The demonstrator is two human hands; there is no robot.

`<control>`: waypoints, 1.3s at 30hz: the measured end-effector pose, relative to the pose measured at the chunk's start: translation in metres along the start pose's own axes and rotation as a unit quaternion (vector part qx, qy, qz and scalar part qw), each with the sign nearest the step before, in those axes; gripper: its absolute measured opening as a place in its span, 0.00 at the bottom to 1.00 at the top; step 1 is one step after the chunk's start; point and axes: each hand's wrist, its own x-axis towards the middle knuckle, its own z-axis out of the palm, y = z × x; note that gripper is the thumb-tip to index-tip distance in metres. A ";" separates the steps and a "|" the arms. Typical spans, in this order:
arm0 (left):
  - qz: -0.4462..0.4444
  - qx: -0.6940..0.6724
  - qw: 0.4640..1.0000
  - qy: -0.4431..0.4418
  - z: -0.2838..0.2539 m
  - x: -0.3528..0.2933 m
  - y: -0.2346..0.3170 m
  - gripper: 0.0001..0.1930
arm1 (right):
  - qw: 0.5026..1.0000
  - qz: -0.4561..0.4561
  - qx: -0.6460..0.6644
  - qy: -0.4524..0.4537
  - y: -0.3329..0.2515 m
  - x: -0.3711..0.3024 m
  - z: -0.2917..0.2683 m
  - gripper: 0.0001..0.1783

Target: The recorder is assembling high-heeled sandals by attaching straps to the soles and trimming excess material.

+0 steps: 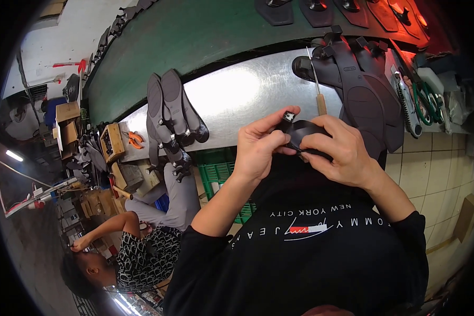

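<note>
A black sandal strap (pixel 306 128) is held up in front of my chest, bent into a loop. My left hand (pixel 259 145) pinches one end of it between thumb and fingers; a small piece with a white face (pixel 289 116) shows by the index fingertip. The fingers of my right hand (pixel 342 150) are curled round the other side of the strap. Just beyond my hands lies an awl (pixel 321 105) with a wooden handle and thin metal shaft. Dark sandal soles (pixel 364 100) are piled to the right of it.
Black sandals (pixel 176 110) lie on the steel table (pixel 247 84) to the left, near orange pliers (pixel 135 140) and a wooden box (pixel 112 142). Green-handled scissors (pixel 425 97) lie far right. A green belt (pixel 195 37) carries soles behind. A co-worker (pixel 142 253) sits at left.
</note>
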 end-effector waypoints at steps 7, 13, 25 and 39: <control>-0.155 -0.193 0.968 -0.036 -0.007 0.000 -0.005 0.34 | 0.997 -0.054 -0.053 0.034 -0.005 -0.002 0.001 0.14; 0.016 -0.096 0.995 -0.022 0.005 -0.008 0.002 0.31 | 1.000 -0.028 -0.001 -0.001 -0.016 0.001 -0.010 0.14; -0.093 0.031 0.990 -0.100 -0.014 -0.006 0.006 0.16 | 0.998 0.045 -0.028 0.035 -0.008 -0.003 -0.007 0.10; -0.073 0.185 0.972 -0.128 -0.009 -0.010 0.003 0.13 | 0.996 0.084 0.006 0.024 -0.004 -0.010 0.000 0.10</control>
